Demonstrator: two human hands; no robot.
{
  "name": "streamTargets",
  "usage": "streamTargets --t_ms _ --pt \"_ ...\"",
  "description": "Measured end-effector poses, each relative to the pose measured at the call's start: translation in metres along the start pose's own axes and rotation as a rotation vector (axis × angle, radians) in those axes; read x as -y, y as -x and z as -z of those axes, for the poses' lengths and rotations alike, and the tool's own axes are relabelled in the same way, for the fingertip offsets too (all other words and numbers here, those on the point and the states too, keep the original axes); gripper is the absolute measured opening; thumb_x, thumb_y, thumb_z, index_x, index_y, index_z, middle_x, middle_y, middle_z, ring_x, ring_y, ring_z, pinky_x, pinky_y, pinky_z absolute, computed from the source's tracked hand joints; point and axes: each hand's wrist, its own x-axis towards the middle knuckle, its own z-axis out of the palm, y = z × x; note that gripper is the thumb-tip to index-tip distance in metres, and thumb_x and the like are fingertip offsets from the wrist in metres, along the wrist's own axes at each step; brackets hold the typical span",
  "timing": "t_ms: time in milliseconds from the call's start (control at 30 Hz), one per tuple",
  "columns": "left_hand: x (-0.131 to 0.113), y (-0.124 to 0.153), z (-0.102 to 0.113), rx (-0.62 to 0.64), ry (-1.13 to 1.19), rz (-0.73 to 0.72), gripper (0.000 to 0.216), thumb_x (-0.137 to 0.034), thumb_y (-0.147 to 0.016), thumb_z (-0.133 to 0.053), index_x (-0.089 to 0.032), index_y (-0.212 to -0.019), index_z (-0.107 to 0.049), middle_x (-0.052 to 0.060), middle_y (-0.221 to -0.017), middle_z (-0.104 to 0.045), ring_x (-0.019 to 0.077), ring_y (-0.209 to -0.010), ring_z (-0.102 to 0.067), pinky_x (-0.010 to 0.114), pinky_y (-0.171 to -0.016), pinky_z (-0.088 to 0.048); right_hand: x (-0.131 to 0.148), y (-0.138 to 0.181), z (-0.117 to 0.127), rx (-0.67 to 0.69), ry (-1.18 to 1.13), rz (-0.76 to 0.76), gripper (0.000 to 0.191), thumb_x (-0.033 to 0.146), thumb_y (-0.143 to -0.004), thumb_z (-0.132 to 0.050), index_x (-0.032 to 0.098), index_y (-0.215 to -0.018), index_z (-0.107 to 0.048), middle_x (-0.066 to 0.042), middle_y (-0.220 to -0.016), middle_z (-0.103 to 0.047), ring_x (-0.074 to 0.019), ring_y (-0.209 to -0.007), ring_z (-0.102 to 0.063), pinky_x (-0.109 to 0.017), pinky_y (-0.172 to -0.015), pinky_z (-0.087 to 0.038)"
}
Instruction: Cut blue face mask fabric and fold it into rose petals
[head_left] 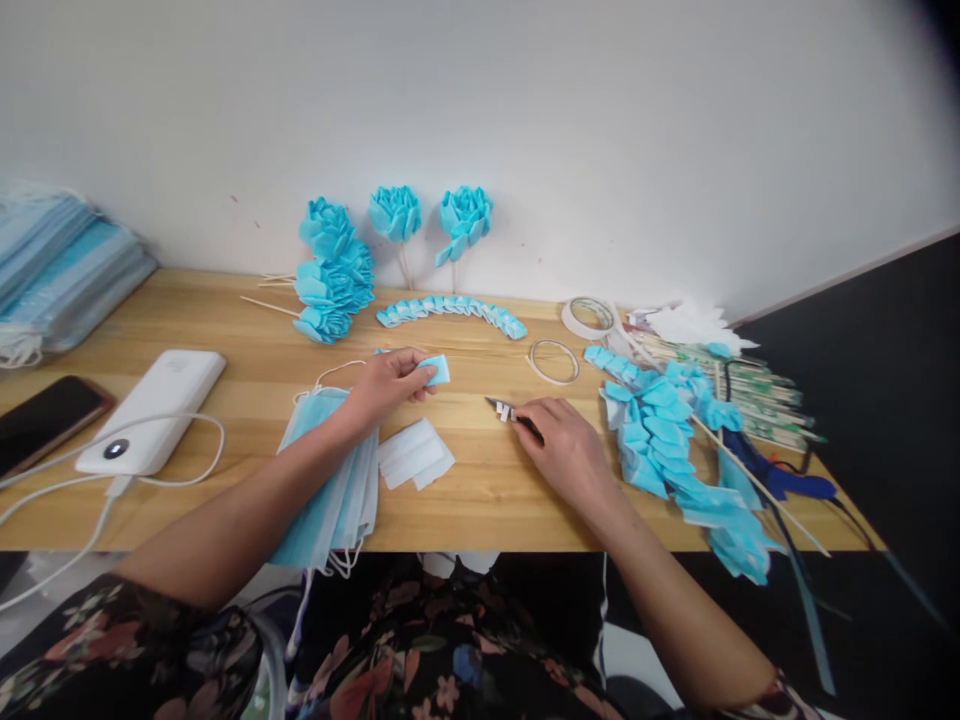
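Note:
Between the thumb and fingers of my left hand (391, 382) is a small folded piece of blue mask fabric (436, 370). My right hand (564, 448) is closed around a black-handled pointed tool (529, 427), its tip toward the left. White bits sit along the tool; its exact kind is hard to make out. Below my left hand lie white fabric pieces (416, 455). A stack of blue face masks (330, 490) rests under my left forearm. A curved strip of folded blue petals (450, 306) lies behind my hands.
Blue fabric flowers on sticks (330, 275) lie at the back, two more lean on the wall. Tape rolls (587, 318) and a blue petal garland (656, 430) are at right, beside a blue glue gun (799, 483) and bundled sticks (765, 390). A power bank (154, 410) and phone (49, 420) lie left.

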Motion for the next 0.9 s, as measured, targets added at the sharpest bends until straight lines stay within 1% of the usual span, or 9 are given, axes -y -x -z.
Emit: streamTargets --t_ms 100,167,233,367,500,600,700,833,900 --pt "0.002 -0.001 0.000 0.001 -0.007 -0.013 0.036 -0.048 -0.066 -0.075 -0.015 -0.070 -0.060 0.002 -0.060 -0.065 0.0097 -0.050 -0.054 0.022 -0.050 -0.043 0.002 0.001 0.001 0.002 -0.010 -0.013 0.015 0.022 -0.092 -0.055 0.020 -0.102 -0.065 -0.009 -0.100 -0.070 -0.0259 -0.092 -0.062 -0.038 -0.080 -0.049" --pt "0.003 -0.001 0.000 0.002 -0.013 -0.019 0.037 -0.049 -0.067 -0.074 -0.015 -0.070 -0.061 0.002 -0.059 -0.065 0.0098 -0.050 -0.054 0.022 -0.050 -0.042 0.005 0.000 0.001 0.004 0.015 -0.009 0.017 0.022 -0.092 -0.055 0.020 -0.106 -0.064 -0.009 -0.103 -0.069 -0.0262 -0.096 -0.061 -0.038 -0.081 -0.049" --pt "0.002 0.000 -0.001 0.003 -0.017 -0.022 0.037 -0.049 -0.067 -0.074 -0.015 -0.071 -0.061 0.002 -0.059 -0.065 0.0098 -0.050 -0.054 0.022 -0.051 -0.043 0.008 -0.002 0.000 0.005 0.061 0.007 0.017 0.022 -0.092 -0.054 0.020 -0.106 -0.064 -0.009 -0.105 -0.069 -0.0261 -0.097 -0.061 -0.037 -0.079 -0.048" --pt "-0.001 0.000 0.000 0.006 -0.020 -0.014 0.039 -0.050 -0.066 -0.074 -0.015 -0.071 -0.060 0.002 -0.058 -0.065 0.0101 -0.050 -0.054 0.022 -0.051 -0.042 0.011 -0.007 -0.005 -0.006 0.118 0.017 0.012 0.022 -0.093 -0.053 0.021 -0.094 -0.064 -0.007 -0.095 -0.071 -0.0244 -0.089 -0.061 -0.034 -0.069 -0.044" --pt "0.000 0.000 0.000 0.008 0.001 -0.011 0.039 -0.050 -0.066 -0.075 -0.014 -0.073 -0.060 0.002 -0.060 -0.065 0.0094 -0.051 -0.054 0.022 -0.052 -0.042 0.009 -0.007 -0.010 -0.069 0.061 0.018 0.013 0.018 -0.092 -0.052 0.020 -0.086 -0.064 -0.005 -0.087 -0.071 -0.0220 -0.085 -0.062 -0.033 -0.070 -0.043" --pt "0.002 0.000 0.000 0.019 -0.002 -0.017 0.037 -0.049 -0.067 -0.074 -0.014 -0.072 -0.060 0.002 -0.061 -0.066 0.0091 -0.051 -0.054 0.022 -0.053 -0.042 0.008 -0.006 -0.012 -0.098 0.002 -0.027 0.011 0.016 -0.089 -0.055 0.021 -0.084 -0.063 -0.004 -0.083 -0.070 -0.0210 -0.082 -0.062 -0.032 -0.071 -0.044" --pt "0.002 0.000 0.000 0.031 -0.008 -0.018 0.036 -0.047 -0.068 -0.073 -0.014 -0.071 -0.060 0.001 -0.062 -0.066 0.0088 -0.051 -0.054 0.022 -0.053 -0.042 0.008 -0.007 -0.013 -0.118 -0.009 -0.082 0.009 0.017 -0.087 -0.056 0.021 -0.082 -0.063 -0.004 -0.080 -0.069 -0.0212 -0.080 -0.062 -0.032 -0.070 -0.044" --pt "0.000 0.001 0.000 0.046 0.005 -0.015 0.033 -0.044 -0.069 -0.072 -0.013 -0.071 -0.061 0.001 -0.061 -0.064 0.0083 -0.051 -0.053 0.022 -0.053 -0.042 0.008 -0.007 -0.014 -0.109 -0.014 -0.167 0.009 0.020 -0.086 -0.054 0.020 -0.081 -0.062 -0.005 -0.079 -0.069 -0.0218 -0.076 -0.064 -0.032 -0.066 -0.043" --pt "0.001 0.001 0.001 0.054 -0.002 -0.020 0.032 -0.043 -0.070 -0.072 -0.013 -0.069 -0.061 0.001 -0.061 -0.064 0.0082 -0.051 -0.053 0.021 -0.053 -0.042 0.007 -0.008 -0.013 -0.097 -0.052 -0.215 0.009 0.023 -0.087 -0.054 0.020 -0.082 -0.061 -0.006 -0.079 -0.070 -0.0220 -0.074 -0.064 -0.032 -0.064 -0.042"
